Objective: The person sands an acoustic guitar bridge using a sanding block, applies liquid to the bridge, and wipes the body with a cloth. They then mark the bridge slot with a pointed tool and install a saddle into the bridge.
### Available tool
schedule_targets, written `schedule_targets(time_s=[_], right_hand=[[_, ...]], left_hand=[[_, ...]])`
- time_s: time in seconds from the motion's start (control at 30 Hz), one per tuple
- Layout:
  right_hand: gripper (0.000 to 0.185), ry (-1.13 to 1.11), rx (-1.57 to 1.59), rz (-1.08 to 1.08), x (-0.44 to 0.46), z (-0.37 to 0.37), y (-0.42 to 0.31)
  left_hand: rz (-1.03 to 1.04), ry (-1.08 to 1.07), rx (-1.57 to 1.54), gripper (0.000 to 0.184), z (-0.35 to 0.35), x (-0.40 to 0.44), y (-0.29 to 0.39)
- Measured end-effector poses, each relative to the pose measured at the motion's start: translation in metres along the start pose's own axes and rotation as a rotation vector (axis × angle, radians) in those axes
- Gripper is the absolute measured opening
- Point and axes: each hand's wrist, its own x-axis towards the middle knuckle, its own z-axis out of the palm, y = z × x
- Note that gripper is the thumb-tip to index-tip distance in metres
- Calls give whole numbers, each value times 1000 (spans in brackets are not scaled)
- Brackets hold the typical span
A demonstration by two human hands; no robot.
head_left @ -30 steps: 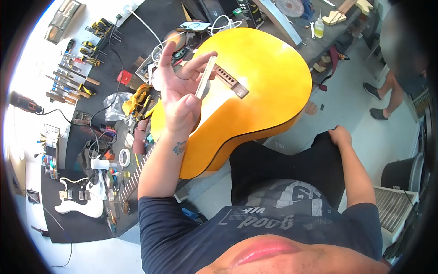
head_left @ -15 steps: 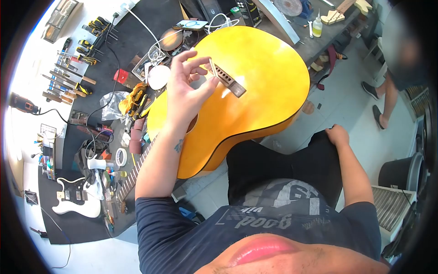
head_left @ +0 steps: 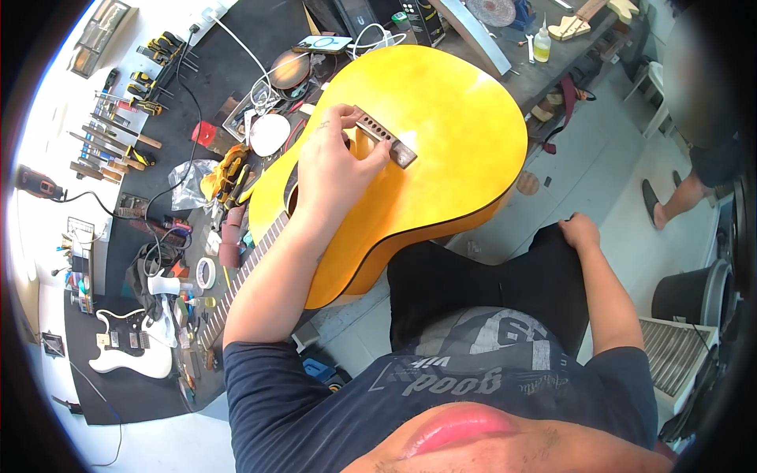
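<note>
My left hand [head_left: 343, 158] is at the dark bridge [head_left: 404, 154] of a yellow acoustic guitar [head_left: 449, 102]. Its thumb and index finger pinch a thin pale saddle [head_left: 374, 135] by its two ends, along the bridge. A row of small dark pin holes shows beside it. Whether the saddle sits inside the slot is hard to see. The forearm crosses the guitar body, partly hiding the sound hole [head_left: 293, 197]. My right hand [head_left: 581, 232] rests on my knee in black trousers, holding nothing, its fingers laid over the cloth.
The dark workbench [head_left: 102, 394] bears a white electric guitar body [head_left: 130, 347], a tape roll [head_left: 206, 273], yellow gloves [head_left: 225, 169] and a phone [head_left: 323, 44]. Screwdrivers and files hang at the left. Another person's leg [head_left: 682, 197] is at the right, near a black bin [head_left: 682, 298].
My left hand has lowered the saddle from above the guitar down to the bridge. The other person's legs have shifted to the right. My right hand stays on the knee.
</note>
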Motion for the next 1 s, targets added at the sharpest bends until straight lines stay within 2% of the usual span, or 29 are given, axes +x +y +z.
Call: schedule_targets(time_s=[0.13,0.23,0.33,0.43,0.63,0.73,0.83,0.93,1.0], right_hand=[[53,2,-3,1,-2,-3,-2],[53,-9,-5,1,-1,-2,-2],[53,23,-6,-9,3,2,0],[55,-11,-13,-12,3,2,0],[56,-20,-56,-26,4,0,-1],[56,-20,-40,2,5,3,-2],[56,-23,-42,-20,13,8,1],[56,-9,-77,-67,23,17,8],[57,4,-75,-67,25,17,7]], left_hand=[[61,14,62,59,4,-1,1],[38,-74,147,53,-4,1,12],[64,1,175,54,1,0,2],[64,21,106,51,2,1,4],[91,2,208,46,1,3,13],[177,17,222,41,5,7,4],[235,46,106,42,6,8,-5],[43,-77,31,40,-6,11,2],[44,-21,-58,37,-4,12,-7]])
